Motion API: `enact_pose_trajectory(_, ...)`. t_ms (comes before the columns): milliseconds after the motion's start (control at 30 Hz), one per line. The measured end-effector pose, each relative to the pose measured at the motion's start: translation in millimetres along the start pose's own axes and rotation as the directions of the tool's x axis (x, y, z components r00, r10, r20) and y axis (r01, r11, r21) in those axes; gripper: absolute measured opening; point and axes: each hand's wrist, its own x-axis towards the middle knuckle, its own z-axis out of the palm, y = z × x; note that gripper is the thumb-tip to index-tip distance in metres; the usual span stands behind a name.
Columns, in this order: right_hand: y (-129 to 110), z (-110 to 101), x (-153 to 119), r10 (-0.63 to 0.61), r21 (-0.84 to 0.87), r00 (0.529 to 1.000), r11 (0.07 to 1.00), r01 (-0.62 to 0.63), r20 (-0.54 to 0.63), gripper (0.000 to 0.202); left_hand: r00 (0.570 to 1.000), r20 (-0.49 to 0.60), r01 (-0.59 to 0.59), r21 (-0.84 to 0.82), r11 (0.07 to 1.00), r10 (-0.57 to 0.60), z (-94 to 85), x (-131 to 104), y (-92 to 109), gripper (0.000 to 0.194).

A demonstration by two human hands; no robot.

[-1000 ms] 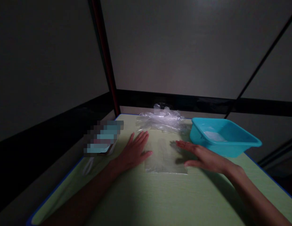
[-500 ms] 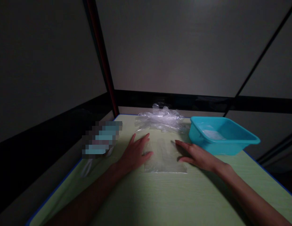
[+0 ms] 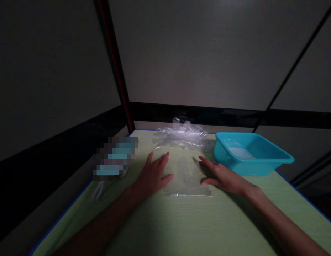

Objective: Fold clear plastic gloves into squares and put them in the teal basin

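A clear plastic sheet or bag lies flat on the pale green table, its front edge catching the light. My left hand rests at its left side, fingers spread and thumb over the plastic. At the right side is my right hand, fingers stretched out and thumb apart, close to the sheet's edge. Neither hand grips anything. Behind them sits a crumpled heap of clear plastic that looks like thin disposable gloves.
A turquoise plastic basin stands at the right, with a flat whitish piece inside. At the left edge lies a pixelated object with a white loop beside it. Dark-banded walls enclose the table's far and left sides.
Almost nothing differs. The fingers of my right hand have lifted or spread very slightly; the plastic sheet and basin stay in place.
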Motion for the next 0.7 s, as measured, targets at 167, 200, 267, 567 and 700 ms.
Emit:
enact_pose_trajectory(167,-1,-1,-1,0.005,0.018,1.000,1.000,-0.005,-0.010,0.076,1.000,0.009,0.007,0.013,1.000,-0.007,-2.8,-2,2,0.062)
enact_pose_trajectory(200,-1,-1,-1,0.005,0.019,1.000,1.000,-0.005,-0.010,0.076,1.000,0.011,0.008,0.014,1.000,-0.008,-3.5,-2,3,0.062)
enact_pose_trajectory(267,-1,-1,-1,0.003,0.021,1.000,1.000,-0.003,-0.015,0.077,1.000,0.010,0.008,0.014,1.000,-0.008,-4.8,-2,3,0.061)
enact_pose_trajectory(567,4,2,-1,-0.029,0.024,0.999,0.999,0.030,-0.045,0.076,1.000,-0.008,-0.001,0.013,1.000,0.001,-7.0,-3,4,0.059)
enact_pose_trajectory(700,-8,-2,2,-0.044,0.000,0.992,0.999,0.044,-0.119,0.066,0.999,-0.022,-0.041,-0.031,0.999,0.040,-7.0,-2,11,0.053)
